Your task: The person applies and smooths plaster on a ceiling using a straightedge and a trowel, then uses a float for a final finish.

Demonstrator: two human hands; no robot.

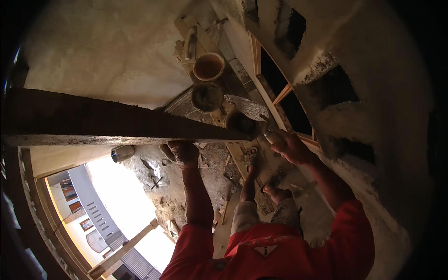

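My left hand is closed at the lower edge of a long dark beam that crosses the view from the left; what lies under its fingers is partly hidden. My right hand grips the handle of a trowel, whose wide blade is coated in grey material and points up and left, above the beam's right end. Below the trowel and beyond it stand a bucket of grey mix, a bucket of brownish liquid and a dark container, on or beside planks.
A plastered wall with dark openings and a wooden window frame is at right. My sandalled feet stand on a plank above a rubble-strewn floor. A cylindrical container and a bright opening with a timber post are lower left.
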